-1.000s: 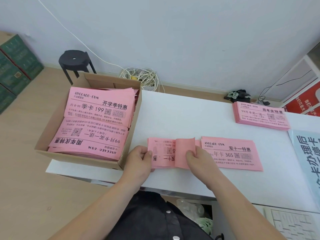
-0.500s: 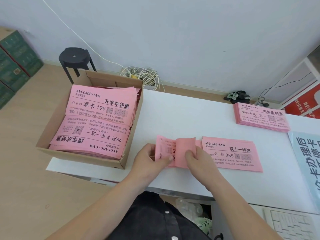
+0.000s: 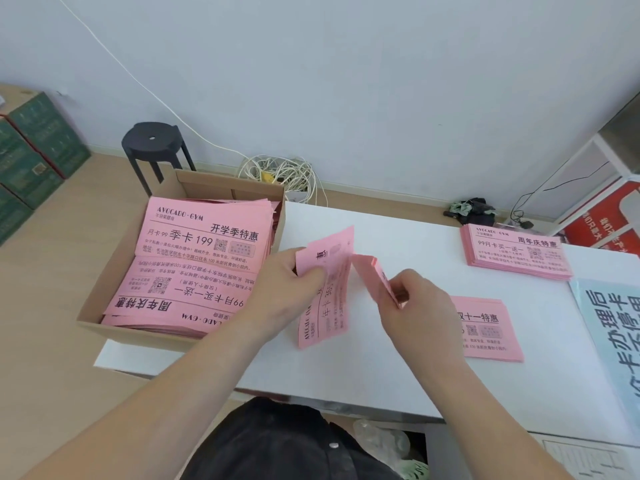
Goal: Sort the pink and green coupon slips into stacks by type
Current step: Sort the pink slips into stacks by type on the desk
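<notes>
My left hand (image 3: 287, 292) pinches the top of a few pink coupon slips (image 3: 327, 306) that hang upright above the white table (image 3: 398, 386). Just right of them, my right hand (image 3: 412, 303) grips a thin bundle of pink slips (image 3: 372, 275), tilted and seen edge-on. A flat stack of pink slips (image 3: 485, 330) lies on the table right of my right hand, partly hidden by it. Another pink stack (image 3: 516, 252) sits at the table's far right. A cardboard box (image 3: 138, 336) at the left holds many pink slips (image 3: 204, 258). No green slips are in view.
A pale blue printed sheet (image 3: 609, 334) lies at the table's right edge. On the floor stand a black stool (image 3: 152, 142), green cartons (image 3: 31, 154) at far left, and a tangle of white cable (image 3: 280, 174) by the wall. Red boxes (image 3: 602, 220) sit at far right.
Both hands have lifted off the table with the slips. The bundle that lay flat is now split, part upright in my left hand and part in my right.
</notes>
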Demonstrator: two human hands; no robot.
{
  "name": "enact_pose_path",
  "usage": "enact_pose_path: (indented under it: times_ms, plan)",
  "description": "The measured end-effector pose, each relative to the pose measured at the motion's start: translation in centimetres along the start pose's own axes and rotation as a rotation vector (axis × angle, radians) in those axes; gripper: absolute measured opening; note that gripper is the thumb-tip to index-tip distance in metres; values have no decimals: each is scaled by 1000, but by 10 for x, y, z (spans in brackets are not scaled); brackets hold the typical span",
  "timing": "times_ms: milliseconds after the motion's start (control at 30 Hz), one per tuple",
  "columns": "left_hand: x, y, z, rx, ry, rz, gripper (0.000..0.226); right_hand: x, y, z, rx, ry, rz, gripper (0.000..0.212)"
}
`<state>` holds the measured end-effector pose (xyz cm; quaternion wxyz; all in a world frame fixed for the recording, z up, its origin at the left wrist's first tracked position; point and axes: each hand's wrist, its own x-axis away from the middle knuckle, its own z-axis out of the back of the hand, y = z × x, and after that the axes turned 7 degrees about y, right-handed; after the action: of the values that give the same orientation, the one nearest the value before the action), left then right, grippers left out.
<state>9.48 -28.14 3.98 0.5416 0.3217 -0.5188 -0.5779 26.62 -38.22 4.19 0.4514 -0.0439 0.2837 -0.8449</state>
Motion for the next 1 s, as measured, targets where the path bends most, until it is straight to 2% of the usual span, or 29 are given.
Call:
enact_pose_path:
  times_ms: [267, 367, 567, 700, 833, 900, 1000]
  plan:
    - [-11, -6, -10, -120, -63, 65, 12, 20, 16, -17, -58, 85, 164, 23]
    - [-16, -11, -16, -169, -91, 63, 7, 28, 28, -21, -91, 57, 134, 25]
    - [-55, -17, -31, -372, -299, 36, 44, 31, 45, -19, -224, 53, -96, 40]
    - [-76, -20, -42, -454, -249, 39, 87, 33, 54, -23, -312, -18, -205, 30]
    - [-78, -38, -47, -336, -218, 152, 70, 37, 60, -27, -382, -103, -267, 32]
    - [-78, -45, -48, -335, -146, 153, 60, 37, 63, -29, -398, -176, -259, 31]
    - [-68, -42, -50, -423, 16, 13, 39, 40, 67, -33, -468, -281, -294, 34]
